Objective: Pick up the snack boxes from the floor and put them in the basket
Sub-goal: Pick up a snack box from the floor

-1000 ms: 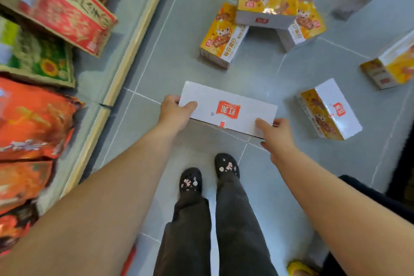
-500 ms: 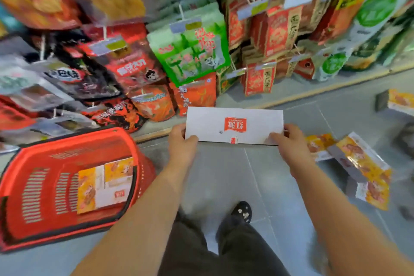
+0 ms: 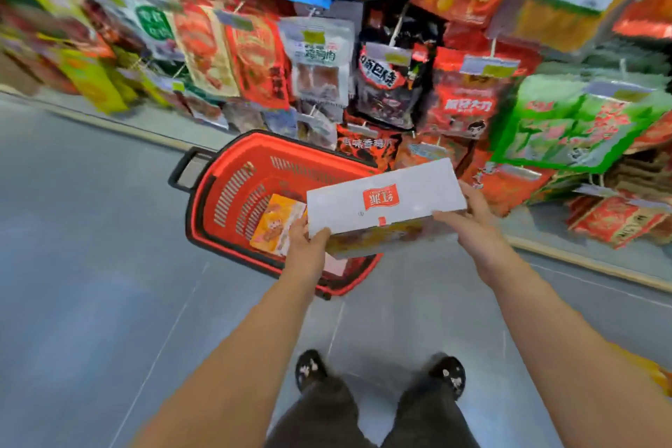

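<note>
Snack box (image 3: 385, 204) over basket (image 3: 262, 153), interior partly hidden.

We hold the snack box (image 3: 385, 202) over the near right side of the basket (image 3: 232, 193); a second box (image 3: 274, 224) lies inside, hanging bags (image 3: 392, 84) behind it, our shoes (image 3: 309, 369) before it.

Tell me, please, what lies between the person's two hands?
Head view: a white rectangular cardboard snack box with a red logo spans from left hand to right hand.
</note>
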The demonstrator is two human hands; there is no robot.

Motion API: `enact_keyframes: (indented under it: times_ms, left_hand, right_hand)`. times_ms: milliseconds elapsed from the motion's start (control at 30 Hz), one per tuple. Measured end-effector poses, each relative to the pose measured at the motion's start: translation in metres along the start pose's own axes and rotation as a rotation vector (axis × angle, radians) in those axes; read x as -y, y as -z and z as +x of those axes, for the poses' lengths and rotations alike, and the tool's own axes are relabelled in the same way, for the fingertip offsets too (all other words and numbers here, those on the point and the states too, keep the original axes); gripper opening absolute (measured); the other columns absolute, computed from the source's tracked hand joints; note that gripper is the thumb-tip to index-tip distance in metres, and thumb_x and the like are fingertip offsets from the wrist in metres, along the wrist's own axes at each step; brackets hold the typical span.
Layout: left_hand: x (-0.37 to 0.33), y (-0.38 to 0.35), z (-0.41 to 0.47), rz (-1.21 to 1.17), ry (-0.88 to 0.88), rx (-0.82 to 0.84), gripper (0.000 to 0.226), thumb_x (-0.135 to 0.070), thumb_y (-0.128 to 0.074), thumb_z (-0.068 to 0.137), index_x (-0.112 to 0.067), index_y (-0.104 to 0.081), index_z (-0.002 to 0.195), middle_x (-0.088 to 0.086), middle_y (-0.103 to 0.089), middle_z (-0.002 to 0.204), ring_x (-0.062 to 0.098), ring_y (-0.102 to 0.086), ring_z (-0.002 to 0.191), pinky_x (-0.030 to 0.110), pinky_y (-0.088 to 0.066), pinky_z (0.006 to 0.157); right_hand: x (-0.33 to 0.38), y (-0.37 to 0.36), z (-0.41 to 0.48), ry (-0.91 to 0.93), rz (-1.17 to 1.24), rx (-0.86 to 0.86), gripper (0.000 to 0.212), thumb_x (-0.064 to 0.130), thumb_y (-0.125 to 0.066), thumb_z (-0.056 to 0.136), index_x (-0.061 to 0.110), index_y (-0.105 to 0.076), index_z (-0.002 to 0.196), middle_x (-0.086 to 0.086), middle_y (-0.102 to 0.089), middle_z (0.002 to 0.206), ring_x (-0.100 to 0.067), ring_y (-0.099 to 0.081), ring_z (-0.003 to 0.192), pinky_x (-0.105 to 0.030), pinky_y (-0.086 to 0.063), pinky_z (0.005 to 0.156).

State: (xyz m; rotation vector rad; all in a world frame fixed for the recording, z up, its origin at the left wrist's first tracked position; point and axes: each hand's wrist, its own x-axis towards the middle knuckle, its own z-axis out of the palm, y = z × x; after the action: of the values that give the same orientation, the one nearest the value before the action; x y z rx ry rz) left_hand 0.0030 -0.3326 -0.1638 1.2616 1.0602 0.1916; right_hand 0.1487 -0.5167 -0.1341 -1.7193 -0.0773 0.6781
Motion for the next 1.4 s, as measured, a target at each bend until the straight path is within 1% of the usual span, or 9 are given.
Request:
enact_keyframes:
  times_ms: [200, 333, 433, 567, 700, 833, 1000, 1267, 1400]
  left_hand:
    - [0.001, 0.096, 0.048, 0.016, 0.017, -0.108, 0.017, -0.017, -0.052, 0.097, -0.011, -0.057, 0.111, 0.001, -0.067, 0.101, 0.011, -0.061, 0.083, 0.012, -0.049, 0.062]
    - [0.009, 0.121, 0.085, -0.021, 0.140, -0.199, 0.032, -0.020, -0.052, 0.097, -0.003, -0.054, 0.124, 0.011, -0.064, 0.118, 0.024, -0.062, 0.098, 0.029, -0.054, 0.073]
    - [0.017, 0.127, 0.126, -0.108, 0.239, -0.251, 0.031, -0.021, -0.051, 0.098, -0.010, -0.047, 0.127, 0.013, -0.059, 0.120, 0.032, -0.057, 0.117, 0.046, -0.047, 0.098]
    - [0.039, 0.135, 0.190, -0.219, 0.310, -0.352, 0.042, -0.029, -0.051, 0.097, -0.011, -0.042, 0.133, 0.018, -0.056, 0.126, 0.042, -0.057, 0.114, 0.060, -0.042, 0.098]
    - [0.065, 0.150, 0.267, -0.317, 0.353, -0.450, 0.041, -0.025, -0.053, 0.095, -0.005, -0.043, 0.129, 0.013, -0.058, 0.117, 0.031, -0.060, 0.101, 0.042, -0.050, 0.083]
    - [0.106, 0.167, 0.342, -0.381, 0.410, -0.467, 0.042, -0.035, -0.059, 0.089, -0.009, -0.046, 0.120, 0.010, -0.058, 0.112, 0.019, -0.057, 0.087, 0.032, -0.050, 0.079]
    - [0.176, 0.175, 0.404, -0.474, 0.545, -0.573, 0.045, -0.029, -0.061, 0.085, -0.008, -0.048, 0.123, 0.008, -0.059, 0.116, 0.023, -0.055, 0.094, 0.032, -0.044, 0.077]
    - [0.239, 0.183, 0.467, -0.530, 0.771, -0.736, 0.034, -0.009, -0.064, 0.072, -0.011, -0.037, 0.093, 0.019, -0.062, 0.088, 0.026, -0.056, 0.070, 0.033, -0.054, 0.058]
    - [0.240, 0.183, 0.477, -0.417, 0.782, -0.715, 0.056, -0.028, -0.060, 0.083, -0.006, -0.042, 0.131, 0.008, -0.055, 0.117, 0.034, -0.056, 0.113, 0.041, -0.047, 0.098]
  right_hand:
    - [0.006, -0.107, 0.022, 0.000, -0.094, 0.038, 0.037, 0.011, -0.069, 0.086, 0.021, -0.045, 0.111, 0.012, -0.055, 0.097, 0.001, -0.055, 0.085, -0.008, -0.046, 0.061]
    - [0.006, -0.147, 0.057, -0.032, -0.164, 0.156, 0.045, -0.005, -0.067, 0.083, 0.020, -0.047, 0.114, 0.014, -0.059, 0.094, 0.006, -0.057, 0.079, -0.004, -0.048, 0.061]
    - [0.000, -0.178, 0.111, -0.085, -0.198, 0.237, 0.057, -0.002, -0.067, 0.083, 0.019, -0.045, 0.131, 0.006, -0.064, 0.104, -0.004, -0.061, 0.090, -0.018, -0.051, 0.080]
    - [-0.016, -0.228, 0.187, -0.132, -0.276, 0.358, 0.065, -0.005, -0.065, 0.083, 0.022, -0.042, 0.138, 0.004, -0.065, 0.109, -0.008, -0.062, 0.095, -0.025, -0.052, 0.083]
    - [-0.063, -0.273, 0.255, -0.201, -0.395, 0.369, 0.079, 0.013, -0.078, 0.066, 0.017, -0.041, 0.135, -0.007, -0.064, 0.120, -0.020, -0.063, 0.105, -0.039, -0.050, 0.093]
    - [-0.101, -0.326, 0.300, -0.257, -0.443, 0.362, 0.042, -0.001, -0.068, 0.079, 0.008, -0.046, 0.114, -0.001, -0.062, 0.093, -0.009, -0.058, 0.081, -0.010, -0.047, 0.069]
    - [-0.204, -0.368, 0.376, -0.236, -0.589, 0.438, 0.068, 0.044, -0.074, 0.057, 0.030, -0.057, 0.121, 0.006, -0.070, 0.114, -0.018, -0.062, 0.111, -0.046, -0.043, 0.104]
    - [-0.241, -0.449, 0.414, -0.383, -0.888, 0.434, 0.073, 0.041, -0.062, 0.077, 0.031, -0.035, 0.145, -0.010, -0.046, 0.142, -0.035, -0.039, 0.133, -0.048, -0.033, 0.109]
    - [-0.244, -0.480, 0.413, -0.337, -0.635, 0.479, 0.062, 0.010, -0.053, 0.092, 0.021, -0.032, 0.149, -0.009, -0.045, 0.143, -0.030, -0.043, 0.133, -0.034, -0.043, 0.091]
